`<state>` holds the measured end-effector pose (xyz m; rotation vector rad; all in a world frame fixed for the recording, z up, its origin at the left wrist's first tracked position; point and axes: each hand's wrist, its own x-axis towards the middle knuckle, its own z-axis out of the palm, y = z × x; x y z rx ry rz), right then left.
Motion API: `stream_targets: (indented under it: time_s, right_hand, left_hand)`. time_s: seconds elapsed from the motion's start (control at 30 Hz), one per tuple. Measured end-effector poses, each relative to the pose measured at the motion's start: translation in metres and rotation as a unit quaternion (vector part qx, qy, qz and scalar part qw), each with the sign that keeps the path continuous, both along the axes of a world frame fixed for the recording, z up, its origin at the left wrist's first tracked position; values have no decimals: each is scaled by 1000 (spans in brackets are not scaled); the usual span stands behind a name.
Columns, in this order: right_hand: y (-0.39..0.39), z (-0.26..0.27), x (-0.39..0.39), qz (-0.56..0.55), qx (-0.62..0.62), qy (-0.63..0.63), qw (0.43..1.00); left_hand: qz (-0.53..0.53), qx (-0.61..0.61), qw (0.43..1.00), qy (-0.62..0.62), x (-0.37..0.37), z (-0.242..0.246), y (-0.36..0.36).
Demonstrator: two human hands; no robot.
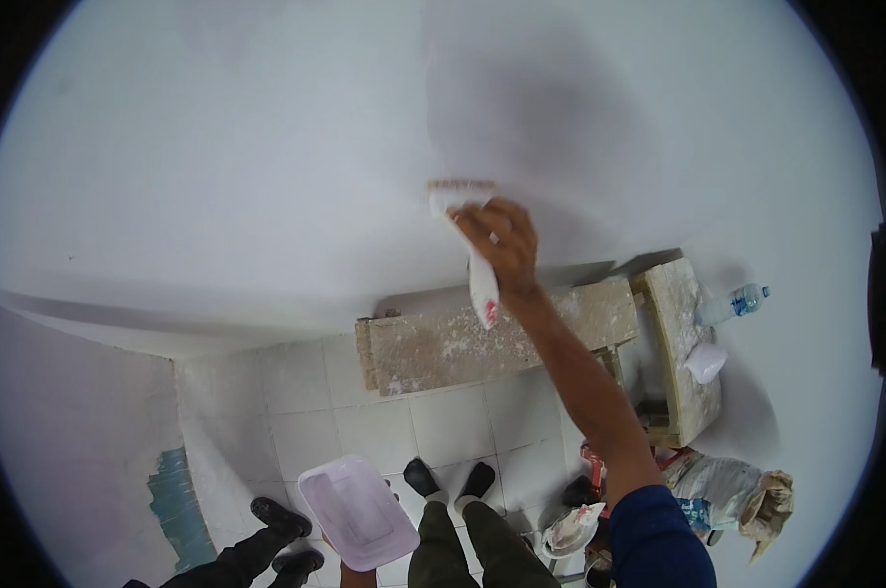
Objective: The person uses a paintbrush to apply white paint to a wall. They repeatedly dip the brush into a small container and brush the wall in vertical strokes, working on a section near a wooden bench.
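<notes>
In my right hand (pixel 509 239) is a wide, flat paintbrush (pixel 484 288), gripped near its head. Its white handle points down and carries a red mark. The bristle end is at the white wall (pixel 288 162), just left of the shadow my arm casts. My left hand (pixel 357 579) supports a shallow, rectangular plastic container (pixel 358 514) low in the view. Most of that hand is hidden beneath it; only a few fingertips and the wrist show. A thin layer of pale paint or similar liquid appears to coat the inside.
A paint-spattered wooden bench (pixel 443 356) stands along the wall. Right of it, a wooden stand (pixel 681 353) bears a plastic bottle (pixel 733 305) and a white lump (pixel 706 363). Bags (pixel 722 489) and a bucket (pixel 571 531) sit lower right. Another person's shoes (pixel 281 517) are at left on the tiles.
</notes>
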<state>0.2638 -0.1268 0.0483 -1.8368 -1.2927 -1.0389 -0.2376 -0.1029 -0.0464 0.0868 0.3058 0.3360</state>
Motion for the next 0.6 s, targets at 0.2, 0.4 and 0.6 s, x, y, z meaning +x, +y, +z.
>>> stream_targets:
  time_s: [0.2,0.4,0.6]
  right_hand:
    - [-3,-16,0,-21,9,-42,999]
    - [-10,-122,-18,20,-136,88,987]
    - [1,-42,4,19,-8,27,999]
  left_hand:
    - [-8,-31,999,21,7,2,-3]
    - [-2,-23,999,33,2,-14,0]
    - [17,-74,997,9,-9,-25,0]
